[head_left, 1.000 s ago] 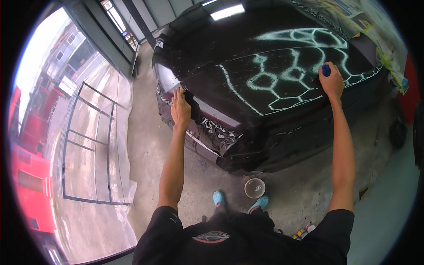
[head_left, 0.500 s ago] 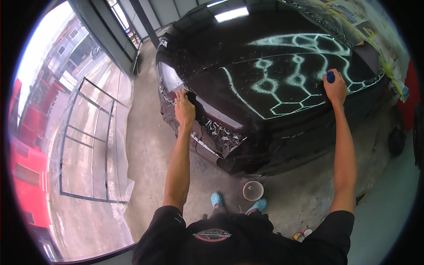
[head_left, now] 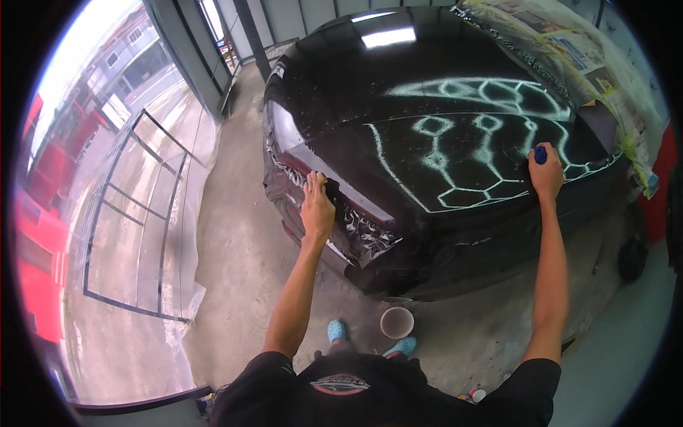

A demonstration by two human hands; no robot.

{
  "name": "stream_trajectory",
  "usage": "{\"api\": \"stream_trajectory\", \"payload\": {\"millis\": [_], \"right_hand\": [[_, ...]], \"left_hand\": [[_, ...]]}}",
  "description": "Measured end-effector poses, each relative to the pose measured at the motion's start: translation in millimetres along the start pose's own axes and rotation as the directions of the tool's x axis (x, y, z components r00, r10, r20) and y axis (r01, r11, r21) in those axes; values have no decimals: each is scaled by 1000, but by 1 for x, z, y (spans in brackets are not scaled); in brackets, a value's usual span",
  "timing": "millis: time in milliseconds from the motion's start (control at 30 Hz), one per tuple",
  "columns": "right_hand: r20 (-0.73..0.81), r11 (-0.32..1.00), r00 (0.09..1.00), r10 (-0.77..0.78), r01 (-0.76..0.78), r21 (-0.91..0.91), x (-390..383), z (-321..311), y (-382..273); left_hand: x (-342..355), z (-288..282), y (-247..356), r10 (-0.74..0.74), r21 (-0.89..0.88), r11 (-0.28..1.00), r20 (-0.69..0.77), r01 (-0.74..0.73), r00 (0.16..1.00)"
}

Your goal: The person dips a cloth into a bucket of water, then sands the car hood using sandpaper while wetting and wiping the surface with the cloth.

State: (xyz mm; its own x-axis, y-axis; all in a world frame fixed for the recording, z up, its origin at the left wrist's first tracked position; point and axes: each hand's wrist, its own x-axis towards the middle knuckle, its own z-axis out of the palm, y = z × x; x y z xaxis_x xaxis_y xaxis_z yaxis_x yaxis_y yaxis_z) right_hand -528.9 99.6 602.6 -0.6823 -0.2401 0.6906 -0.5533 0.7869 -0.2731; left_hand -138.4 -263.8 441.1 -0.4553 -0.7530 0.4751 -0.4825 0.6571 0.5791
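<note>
A glossy black car panel (head_left: 398,160), like a bonnet, spreads out before me. Pale green-white lines form hexagons (head_left: 466,193) and soft, hazy-edged cells across its right part. My right hand (head_left: 546,176) is closed around a small tool with a rounded blue top (head_left: 541,155), close above the pattern's right side; its kind is hidden by my fingers. At the panel's left edge my left hand (head_left: 317,206) has its fingers bent together over something dark with a yellowish spot, too small to make out. Crumpled dark masking film (head_left: 370,242) lies beside it.
Newspaper and clear plastic sheeting (head_left: 583,53) cover the car's far right. A pale bucket (head_left: 397,323) stands on the concrete floor near my blue clogs. Small cans (head_left: 477,395) lie near my right side. On the left hangs clear sheeting over a dark metal frame (head_left: 135,309).
My view has shifted, so the car sits lower in the picture. My left hand has slid slightly nearer along the panel's edge. My right hand stays beside the same part of the pattern.
</note>
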Motion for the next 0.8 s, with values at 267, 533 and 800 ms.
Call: {"api": "stream_trajectory", "payload": {"millis": [267,533,800], "right_hand": [[-25,1000,999,-21,21,7,-1,2,-6],[-10,1000,1000,-15,15,22,1,0,-11],[12,1000,1000,-18,18,-5,0,-3,-4]], "left_hand": [[50,-13,-16,-78,40,996,-124,83,989],[87,-37,-33,-178,103,976,-141,193,974],[48,-8,-22,-45,76,995,-200,61,979]]}}
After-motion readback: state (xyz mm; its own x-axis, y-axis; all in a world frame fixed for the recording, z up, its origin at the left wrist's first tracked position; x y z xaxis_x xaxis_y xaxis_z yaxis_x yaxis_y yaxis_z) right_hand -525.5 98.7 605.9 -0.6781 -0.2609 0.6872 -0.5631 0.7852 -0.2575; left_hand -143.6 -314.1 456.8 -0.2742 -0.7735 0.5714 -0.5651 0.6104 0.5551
